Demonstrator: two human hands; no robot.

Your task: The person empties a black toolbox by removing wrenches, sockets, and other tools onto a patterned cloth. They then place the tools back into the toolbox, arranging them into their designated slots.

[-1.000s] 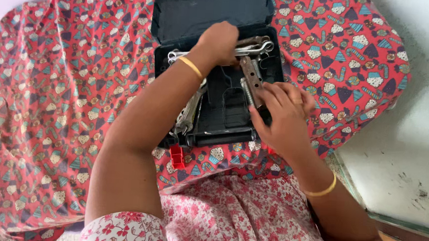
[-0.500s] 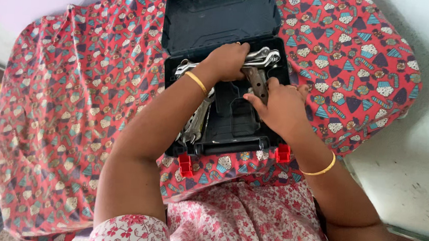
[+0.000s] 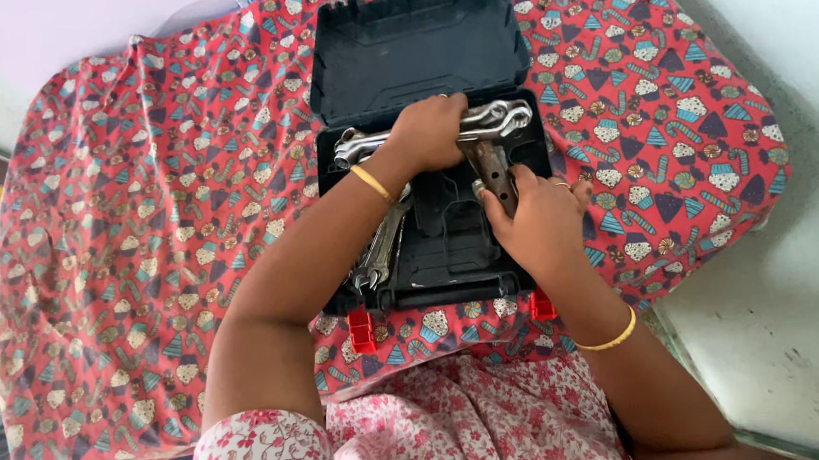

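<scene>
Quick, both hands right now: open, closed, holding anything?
Left hand: closed over the shiny spanners at the far end of the black tool case.
Right hand: closed on a rusty brown tool inside the case.

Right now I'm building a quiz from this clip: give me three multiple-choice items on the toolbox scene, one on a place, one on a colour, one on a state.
1. Where does the left hand rest?
A. on the spanners at the case's far end
B. on the cloth
C. on a latch

2. What colour are the latches of the tool case?
A. yellow
B. red
C. blue

3. How does the lid stand?
A. shut
B. taken off
C. open, hinged back

Answers:
1 A, the hand lies over the spanners.
2 B, both latches at the near edge are red.
3 C, its inner face shows beyond the tray.
</scene>
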